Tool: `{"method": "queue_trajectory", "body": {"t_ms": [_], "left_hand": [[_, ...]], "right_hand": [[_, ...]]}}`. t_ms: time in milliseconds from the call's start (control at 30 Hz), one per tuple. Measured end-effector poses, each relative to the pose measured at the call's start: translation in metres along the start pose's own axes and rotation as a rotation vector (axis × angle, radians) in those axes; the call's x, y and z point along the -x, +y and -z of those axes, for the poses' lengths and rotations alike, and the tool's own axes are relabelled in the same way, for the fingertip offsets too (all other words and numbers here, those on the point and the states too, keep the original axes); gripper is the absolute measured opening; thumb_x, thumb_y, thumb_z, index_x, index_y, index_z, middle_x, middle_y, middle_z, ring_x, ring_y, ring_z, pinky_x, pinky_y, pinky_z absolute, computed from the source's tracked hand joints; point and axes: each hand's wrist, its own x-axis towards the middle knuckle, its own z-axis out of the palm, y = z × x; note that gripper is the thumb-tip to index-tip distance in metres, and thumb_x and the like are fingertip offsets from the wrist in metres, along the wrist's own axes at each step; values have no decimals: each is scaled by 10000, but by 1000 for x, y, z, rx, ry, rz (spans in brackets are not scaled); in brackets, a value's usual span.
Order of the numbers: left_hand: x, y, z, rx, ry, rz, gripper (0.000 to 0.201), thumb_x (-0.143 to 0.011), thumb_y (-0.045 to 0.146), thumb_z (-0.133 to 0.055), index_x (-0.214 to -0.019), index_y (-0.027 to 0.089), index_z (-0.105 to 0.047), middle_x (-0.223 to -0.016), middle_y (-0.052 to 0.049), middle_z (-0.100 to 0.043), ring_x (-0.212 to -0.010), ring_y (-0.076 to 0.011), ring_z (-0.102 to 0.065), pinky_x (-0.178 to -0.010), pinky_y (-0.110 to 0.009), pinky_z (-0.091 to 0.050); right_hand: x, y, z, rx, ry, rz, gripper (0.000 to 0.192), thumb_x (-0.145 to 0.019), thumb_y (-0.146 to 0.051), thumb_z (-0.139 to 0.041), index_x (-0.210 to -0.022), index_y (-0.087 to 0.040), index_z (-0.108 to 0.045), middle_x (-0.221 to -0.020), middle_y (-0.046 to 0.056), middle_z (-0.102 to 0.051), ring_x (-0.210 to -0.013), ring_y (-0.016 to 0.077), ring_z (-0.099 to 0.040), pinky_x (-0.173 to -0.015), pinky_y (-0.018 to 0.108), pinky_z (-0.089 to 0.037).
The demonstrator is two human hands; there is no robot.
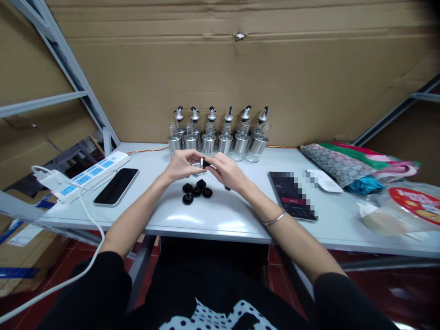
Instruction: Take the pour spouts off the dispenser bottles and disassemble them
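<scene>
Between my two hands, above the middle of the table, is a silver pourer spout (197, 164) with a black stopper (205, 163) on its right end. My left hand (184, 163) grips the silver spout end. My right hand (223, 170) has its fingers closed on the black stopper end. Just below lie several loose black stoppers (196, 191) in a cluster. Behind my hands stand glass bottles with metal sleeves in two rows. Those in the front row (208, 143) have bare necks, and the back row carries silver and black pourer spouts (195, 113).
On the left are a white power strip (98, 170) with a charger and cable, and a dark phone (117, 186). To the right lie another phone (292, 196), a white object (325, 181), folded colourful bags (357, 162) and a clear plastic package (395, 211). Cardboard (292, 82) walls the back.
</scene>
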Motion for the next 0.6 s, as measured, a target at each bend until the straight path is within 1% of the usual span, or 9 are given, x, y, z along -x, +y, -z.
{"method": "queue_trajectory", "body": {"t_ms": [100,167,233,300,367,433,533,600], "left_hand": [[-1,0,3,126,-48,161,438,-500,293,-849,-851,96,-678,-768,-72,-715,-677,-159,-666,-670,-291,-583],[-2,1,5,157,-93,228,434,-478,283,-861,-822,98,-671,-736,-65,-711,-654,-155,-657,-642,-290,-577],[-2,1,8,157,-137,258,422,-478,283,-865,-800,99,-665,-713,-62,-706,-637,-150,-650,-629,-288,-571],[-2,0,9,146,-160,248,425,-503,311,-860,-813,97,-661,-715,-67,-705,-637,-153,-651,-622,-288,-568],[-1,-4,10,80,-142,172,432,-557,349,-838,-856,96,-657,-752,-77,-708,-668,-165,-662,-643,-298,-573],[0,-8,10,-87,-64,2,398,-641,364,-793,-902,99,-651,-827,-95,-709,-740,-180,-672,-700,-318,-577],[1,-13,8,-370,65,-307,286,-774,308,-699,-973,112,-637,-978,-122,-698,-909,-194,-666,-824,-333,-560],[2,-14,4,-470,92,-458,233,-829,250,-641,-1025,127,-622,-1046,-123,-690,-986,-187,-657,-875,-318,-548]], "right_hand": [[-1,-2,1,65,-53,30,241,-971,-238,-361,-1059,-160,-572,-903,120,-625,-821,216,-532,-747,355,-476],[-2,-4,0,78,-91,39,271,-977,-235,-333,-1061,-165,-581,-919,123,-629,-819,215,-528,-745,363,-480],[-2,-5,-1,62,-109,41,285,-977,-228,-320,-1056,-170,-588,-927,124,-630,-820,213,-532,-746,368,-484],[-2,-6,-2,16,-91,26,266,-970,-225,-339,-1040,-180,-592,-934,122,-628,-839,211,-542,-759,372,-487],[0,-3,-1,-63,-40,-28,210,-949,-233,-395,-1029,-195,-586,-954,113,-623,-865,207,-554,-768,369,-489],[3,3,1,-169,38,-154,180,-902,-265,-485,-1050,-203,-568,-967,98,-613,-862,199,-564,-742,352,-492],[5,13,5,-378,166,-471,308,-819,-351,-589,-1082,-200,-539,-912,59,-600,-787,172,-571,-675,313,-484],[5,16,5,-548,174,-656,346,-783,-428,-618,-1028,-193,-554,-855,39,-604,-739,155,-574,-652,296,-478]]}}
